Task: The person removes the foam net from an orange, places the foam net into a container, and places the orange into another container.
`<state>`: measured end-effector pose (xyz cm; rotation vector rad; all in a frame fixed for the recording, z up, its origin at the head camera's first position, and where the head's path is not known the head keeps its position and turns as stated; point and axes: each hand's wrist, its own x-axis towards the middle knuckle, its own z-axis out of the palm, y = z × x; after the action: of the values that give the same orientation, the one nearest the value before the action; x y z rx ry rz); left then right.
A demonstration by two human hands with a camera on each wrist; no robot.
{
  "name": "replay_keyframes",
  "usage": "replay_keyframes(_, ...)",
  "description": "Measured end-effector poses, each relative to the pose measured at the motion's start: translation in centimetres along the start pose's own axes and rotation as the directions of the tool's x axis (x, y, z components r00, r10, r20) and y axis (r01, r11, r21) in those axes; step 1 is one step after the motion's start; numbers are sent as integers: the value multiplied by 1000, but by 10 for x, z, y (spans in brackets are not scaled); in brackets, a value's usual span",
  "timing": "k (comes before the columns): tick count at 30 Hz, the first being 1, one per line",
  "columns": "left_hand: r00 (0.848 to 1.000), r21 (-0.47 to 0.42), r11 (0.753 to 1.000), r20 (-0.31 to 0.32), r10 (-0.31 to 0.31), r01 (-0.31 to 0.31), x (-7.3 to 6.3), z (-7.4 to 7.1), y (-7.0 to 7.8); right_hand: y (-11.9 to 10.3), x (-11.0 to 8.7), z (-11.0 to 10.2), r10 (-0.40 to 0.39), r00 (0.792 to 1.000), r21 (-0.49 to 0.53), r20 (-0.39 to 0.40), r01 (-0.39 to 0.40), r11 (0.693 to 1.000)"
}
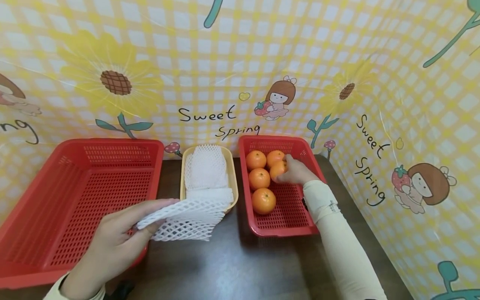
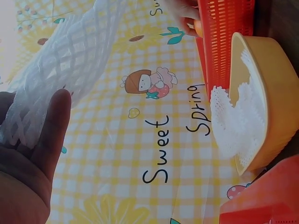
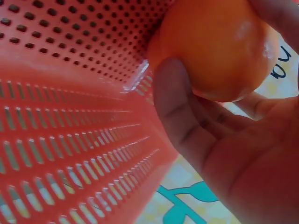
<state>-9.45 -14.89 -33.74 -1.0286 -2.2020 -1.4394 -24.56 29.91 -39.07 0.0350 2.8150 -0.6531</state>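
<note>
A white foam net sleeve (image 1: 187, 218) is pinched between the thumb and fingers of my left hand (image 1: 121, 233), above the table in front of the small yellow basket. In the left wrist view the thumb lies along the mesh of the sleeve (image 2: 65, 60). My right hand (image 1: 296, 171) reaches into the right red basket (image 1: 281, 229) and grips an orange (image 1: 278, 170). The right wrist view shows fingers curled round that orange (image 3: 219, 51). Several other oranges (image 1: 264, 201) lie along the basket's left side and back.
Between the red baskets stands a small yellow basket (image 1: 235, 183) holding more white foam net sleeves (image 1: 206, 168). A larger red basket (image 1: 159, 166) with perforated walls stands on the left. A patterned cloth (image 1: 210, 66) hangs behind and on the right of the dark table (image 1: 225, 266).
</note>
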Motion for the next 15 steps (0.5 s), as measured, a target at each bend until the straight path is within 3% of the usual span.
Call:
replay_keyframes(10,998,-1,998,-25,57,-57,3,6,1,7,-3,10,34,997,34,63,-36,999)
replay_keyframes(15,999,6,999,-24,43,-43,3,8,2,9,-1,12,26,997,31,72,-29,999)
